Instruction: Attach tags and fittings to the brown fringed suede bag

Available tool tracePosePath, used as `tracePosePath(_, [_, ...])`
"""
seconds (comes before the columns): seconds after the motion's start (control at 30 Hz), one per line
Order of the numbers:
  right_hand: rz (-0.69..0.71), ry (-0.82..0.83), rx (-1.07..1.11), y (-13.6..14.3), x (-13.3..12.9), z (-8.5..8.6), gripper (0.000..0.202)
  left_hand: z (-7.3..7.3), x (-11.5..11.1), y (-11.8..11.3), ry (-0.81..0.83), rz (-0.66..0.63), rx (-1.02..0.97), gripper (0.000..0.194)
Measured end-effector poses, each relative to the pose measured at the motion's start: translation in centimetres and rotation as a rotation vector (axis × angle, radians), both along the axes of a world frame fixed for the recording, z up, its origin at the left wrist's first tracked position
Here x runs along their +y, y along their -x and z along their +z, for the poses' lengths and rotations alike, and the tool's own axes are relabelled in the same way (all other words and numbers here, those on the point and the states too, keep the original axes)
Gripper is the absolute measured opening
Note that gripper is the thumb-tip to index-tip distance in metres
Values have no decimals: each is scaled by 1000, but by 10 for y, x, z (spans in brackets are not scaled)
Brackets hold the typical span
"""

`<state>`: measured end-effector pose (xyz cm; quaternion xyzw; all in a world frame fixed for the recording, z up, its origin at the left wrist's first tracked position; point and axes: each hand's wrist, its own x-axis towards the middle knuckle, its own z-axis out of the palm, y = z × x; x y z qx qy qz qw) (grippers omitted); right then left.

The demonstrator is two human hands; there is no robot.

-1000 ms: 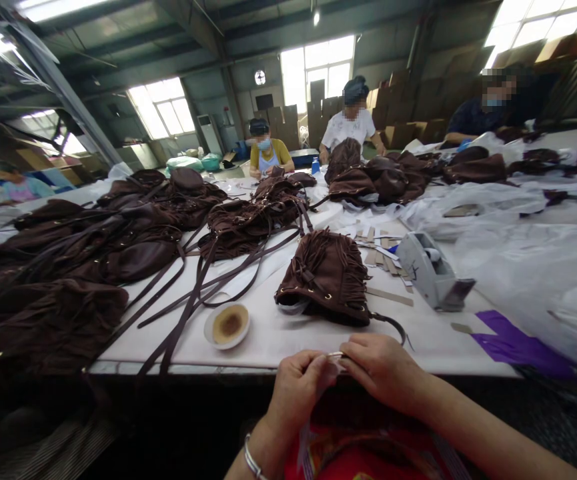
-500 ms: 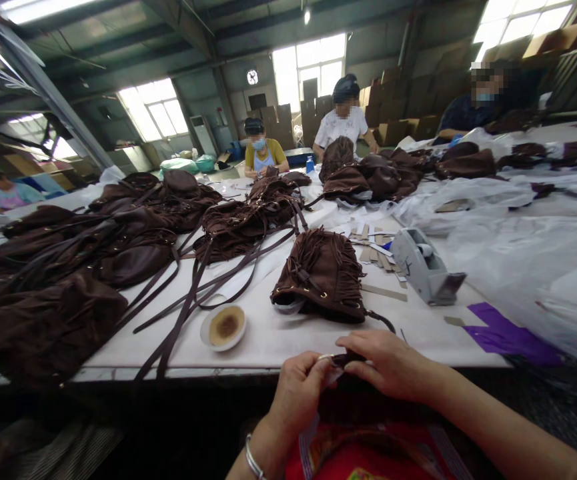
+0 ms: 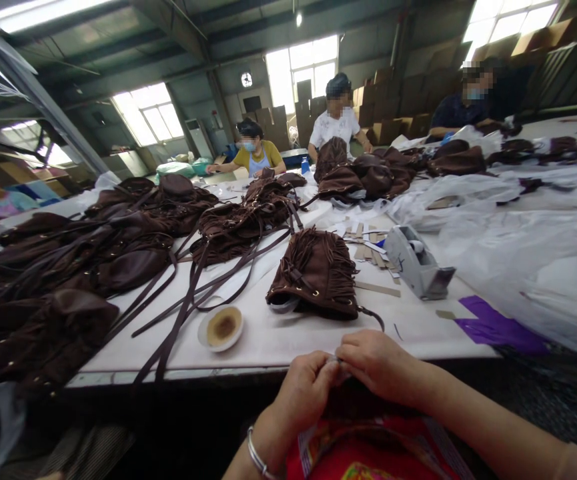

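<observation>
My left hand (image 3: 304, 388), with a silver bangle at the wrist, is closed in a pinch just past the table's front edge. Against its fingertips, my right hand (image 3: 381, 363) is closed too. Between them shows a small pale bit, too hidden to name, with dark material below. Beyond my hands a brown fringed bag (image 3: 315, 273) lies on the white table (image 3: 278, 347), its eyelet-lined opening facing me. A dark strap (image 3: 374, 316) runs from its right corner. To the left stands a small white bowl (image 3: 221, 329) with brown residue.
Piles of brown bags (image 3: 133, 233) cover the table's left and middle. At right are a grey tape dispenser (image 3: 415, 261), cardboard strips (image 3: 368, 247), purple tape (image 3: 498, 327) and clear plastic bags (image 3: 523, 247). Several people sit across the table.
My hands have drawn closer together, and the dark piece between them is now mostly hidden. The person in yellow has stretched an arm out sideways. The view has shifted slightly.
</observation>
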<state>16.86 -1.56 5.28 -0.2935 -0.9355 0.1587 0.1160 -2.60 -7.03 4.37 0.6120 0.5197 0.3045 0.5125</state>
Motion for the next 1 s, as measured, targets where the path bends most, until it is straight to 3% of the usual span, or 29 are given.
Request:
tracePosePath(0.23, [-35,80,22,-25,11,4,12,-9,-2,2,29,63,14,42])
tracePosePath(0.57, [33,-41,88,-22,7,-4,19,14,8,3,-90,-104,235,44])
tracePosePath(0.83, [97,-163,97,-25,7,-7,18,7,6,-4,-56,-35,277,49])
tracePosePath(1.0, [82,-203,101,-24,6,-11,20,11,5,-10,-77,-114,271,46])
